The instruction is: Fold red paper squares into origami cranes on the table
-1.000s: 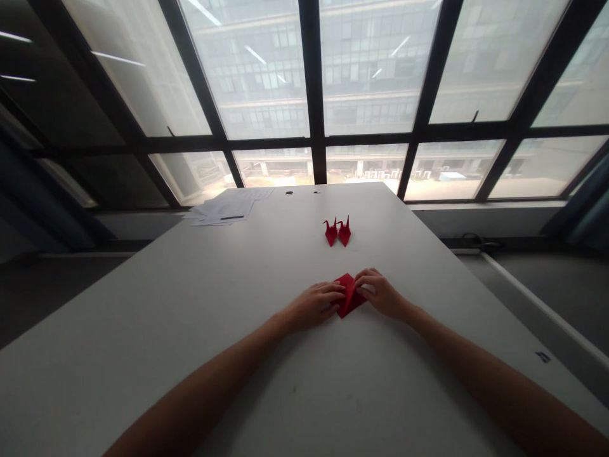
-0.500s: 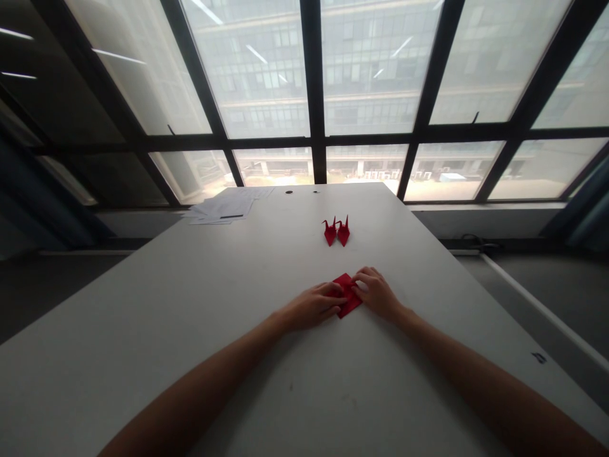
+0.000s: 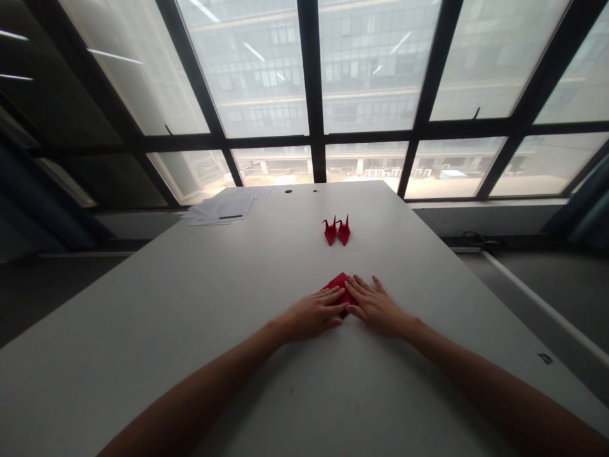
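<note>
Red folded paper [image 3: 339,284], a creased flat wedge, lies midway across the smooth grey worktop [image 3: 190,304], pressed down by the left hand [image 3: 311,314] and right hand [image 3: 378,308], both open-palmed with fingers spread, gripping nothing.

Folded paper [image 3: 337,281] on table [image 3: 190,330], left hand [image 3: 311,312] and right hand [image 3: 375,306] atop it, paper cranes [image 3: 337,231] behind, sheets [image 3: 223,208] at far-left corner
</note>
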Demonstrator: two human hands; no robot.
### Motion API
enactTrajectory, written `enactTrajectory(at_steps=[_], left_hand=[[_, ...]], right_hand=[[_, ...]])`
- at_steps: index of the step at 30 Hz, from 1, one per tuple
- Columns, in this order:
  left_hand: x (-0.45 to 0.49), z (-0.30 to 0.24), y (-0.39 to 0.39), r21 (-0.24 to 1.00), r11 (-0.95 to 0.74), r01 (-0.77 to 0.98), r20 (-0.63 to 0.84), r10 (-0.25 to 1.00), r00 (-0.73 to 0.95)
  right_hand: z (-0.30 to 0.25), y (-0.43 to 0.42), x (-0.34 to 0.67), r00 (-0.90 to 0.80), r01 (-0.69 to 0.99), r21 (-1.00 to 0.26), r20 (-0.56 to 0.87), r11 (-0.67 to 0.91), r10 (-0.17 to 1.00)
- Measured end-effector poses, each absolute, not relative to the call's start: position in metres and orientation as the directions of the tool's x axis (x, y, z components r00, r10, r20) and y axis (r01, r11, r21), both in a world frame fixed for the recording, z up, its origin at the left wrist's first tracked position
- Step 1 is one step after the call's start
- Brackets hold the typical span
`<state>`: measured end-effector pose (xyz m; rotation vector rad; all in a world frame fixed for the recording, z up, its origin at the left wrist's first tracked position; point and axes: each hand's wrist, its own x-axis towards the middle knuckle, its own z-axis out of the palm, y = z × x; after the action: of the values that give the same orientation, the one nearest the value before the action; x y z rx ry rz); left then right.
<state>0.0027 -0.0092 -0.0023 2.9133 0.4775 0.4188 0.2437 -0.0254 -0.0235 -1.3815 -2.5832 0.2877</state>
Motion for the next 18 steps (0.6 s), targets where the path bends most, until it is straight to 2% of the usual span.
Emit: enactTrajectory(at_steps=[6, 9, 11, 18], left_hand=[[0.0, -0.005, -0.007, 0.17, -0.935, 0.31, 0.184, 0.34, 0.922], [0.002, -0.002, -0.008, 0.171, -0.933, 0.318, 0.167, 0.346, 0.923], [0.002, 0.0, -0.009, 0.193, -0.929, 0.315, 0.171, 0.348, 0.922], [-0.006, 0.014, -0.015, 0.284, -0.922, 0.263, 0.092, 0.299, 0.95]], right_hand=[[-0.03, -0.012, 0.255, -0.337, 0.902, -0.24, 0.129, 0.359, 0.933], [-0.027, -0.014, 0.252, -0.471, 0.825, -0.254, 0.181, 0.504, 0.863], [-0.026, -0.017, 0.249, -0.572, 0.759, -0.27, 0.157, 0.592, 0.805], [-0.028, -0.019, 0.248, -0.567, 0.769, -0.285, 0.106, 0.572, 0.817]])
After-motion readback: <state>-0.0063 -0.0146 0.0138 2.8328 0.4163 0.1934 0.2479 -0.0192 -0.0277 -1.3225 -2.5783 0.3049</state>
